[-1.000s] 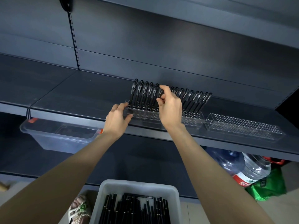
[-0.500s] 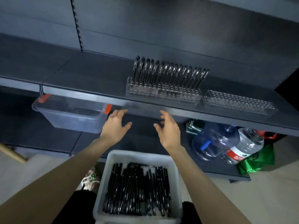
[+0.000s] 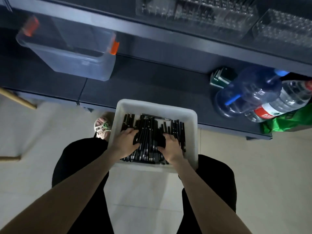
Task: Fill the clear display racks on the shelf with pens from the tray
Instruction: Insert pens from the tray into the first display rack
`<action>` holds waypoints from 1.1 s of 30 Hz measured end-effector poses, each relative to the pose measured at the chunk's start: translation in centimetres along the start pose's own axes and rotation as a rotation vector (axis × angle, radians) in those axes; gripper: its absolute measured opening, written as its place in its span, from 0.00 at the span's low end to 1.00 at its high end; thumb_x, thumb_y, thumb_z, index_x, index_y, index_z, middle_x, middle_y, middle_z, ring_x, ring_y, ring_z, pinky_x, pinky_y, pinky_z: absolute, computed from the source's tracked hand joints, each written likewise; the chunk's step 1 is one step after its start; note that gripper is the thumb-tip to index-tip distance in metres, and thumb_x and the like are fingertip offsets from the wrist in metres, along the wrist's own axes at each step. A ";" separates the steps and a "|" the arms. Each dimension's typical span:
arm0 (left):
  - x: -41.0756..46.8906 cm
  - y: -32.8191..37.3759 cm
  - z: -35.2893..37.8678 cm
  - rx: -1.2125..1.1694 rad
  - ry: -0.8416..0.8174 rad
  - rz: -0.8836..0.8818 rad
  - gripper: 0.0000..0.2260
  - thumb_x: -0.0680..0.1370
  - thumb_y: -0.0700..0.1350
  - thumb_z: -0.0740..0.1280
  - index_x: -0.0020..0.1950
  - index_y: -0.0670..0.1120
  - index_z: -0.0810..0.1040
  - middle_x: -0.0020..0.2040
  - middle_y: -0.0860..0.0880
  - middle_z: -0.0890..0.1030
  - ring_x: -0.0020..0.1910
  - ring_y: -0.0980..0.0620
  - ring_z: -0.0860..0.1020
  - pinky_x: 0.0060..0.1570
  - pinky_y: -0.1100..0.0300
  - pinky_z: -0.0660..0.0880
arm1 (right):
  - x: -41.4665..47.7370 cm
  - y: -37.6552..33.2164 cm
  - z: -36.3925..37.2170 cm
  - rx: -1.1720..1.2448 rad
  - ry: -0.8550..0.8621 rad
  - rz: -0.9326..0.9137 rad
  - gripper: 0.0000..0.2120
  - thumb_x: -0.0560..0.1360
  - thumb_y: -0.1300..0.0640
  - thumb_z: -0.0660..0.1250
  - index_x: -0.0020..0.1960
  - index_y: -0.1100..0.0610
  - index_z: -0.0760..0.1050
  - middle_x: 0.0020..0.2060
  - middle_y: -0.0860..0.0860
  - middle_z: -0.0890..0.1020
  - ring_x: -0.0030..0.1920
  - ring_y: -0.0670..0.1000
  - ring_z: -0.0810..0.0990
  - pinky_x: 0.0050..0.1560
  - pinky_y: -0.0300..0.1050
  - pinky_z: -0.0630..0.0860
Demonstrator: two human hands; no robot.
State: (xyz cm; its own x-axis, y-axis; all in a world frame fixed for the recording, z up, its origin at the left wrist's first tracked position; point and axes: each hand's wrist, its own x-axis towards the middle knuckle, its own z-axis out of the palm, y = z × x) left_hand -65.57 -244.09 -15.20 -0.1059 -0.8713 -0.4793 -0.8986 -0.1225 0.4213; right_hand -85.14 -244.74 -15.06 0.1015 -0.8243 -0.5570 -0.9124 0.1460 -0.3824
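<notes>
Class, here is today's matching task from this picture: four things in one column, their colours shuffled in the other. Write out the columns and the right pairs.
Things:
1 tray
2 storage box clip
3 water jug
4 bag

Colours:
a green
b white
c blue
d orange

Pairs: 1-b; 2-d; 3-c; 4-a

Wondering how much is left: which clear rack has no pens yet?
The right rack, at the picture's edge; it looks bare, while the left rack shows dark pens inside.
</notes>
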 end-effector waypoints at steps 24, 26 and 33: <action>-1.3 3.9 -4.9 -0.141 0.212 0.241 0.23 0.79 0.47 0.62 0.74 0.48 0.61 0.75 0.50 0.59 0.73 0.48 0.59 0.70 0.48 0.59 | -2.2 -1.8 -7.0 0.505 0.184 -0.085 0.13 0.73 0.64 0.70 0.57 0.64 0.79 0.52 0.55 0.80 0.49 0.47 0.79 0.57 0.39 0.73; -1.5 5.1 -7.5 -0.123 0.219 0.290 0.21 0.81 0.47 0.60 0.73 0.47 0.63 0.73 0.48 0.64 0.72 0.47 0.61 0.70 0.51 0.59 | -3.5 -3.2 -10.4 0.626 0.261 -0.178 0.10 0.70 0.67 0.73 0.51 0.63 0.82 0.43 0.51 0.82 0.38 0.37 0.78 0.48 0.33 0.73; -4.0 9.8 -15.9 -0.351 0.341 0.434 0.10 0.78 0.38 0.64 0.58 0.40 0.79 0.44 0.45 0.81 0.43 0.50 0.78 0.42 0.69 0.71 | -7.1 -8.4 -20.9 0.944 0.460 -0.405 0.17 0.67 0.75 0.71 0.51 0.61 0.74 0.35 0.52 0.80 0.33 0.40 0.79 0.42 0.32 0.76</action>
State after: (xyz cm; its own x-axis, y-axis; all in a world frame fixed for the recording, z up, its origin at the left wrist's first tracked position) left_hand -67.20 -249.34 3.05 -0.2346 -0.9714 0.0375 -0.6061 0.1763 0.7756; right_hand -86.46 -251.54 7.50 -0.0120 -0.9998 -0.0149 -0.1596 0.0166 -0.9870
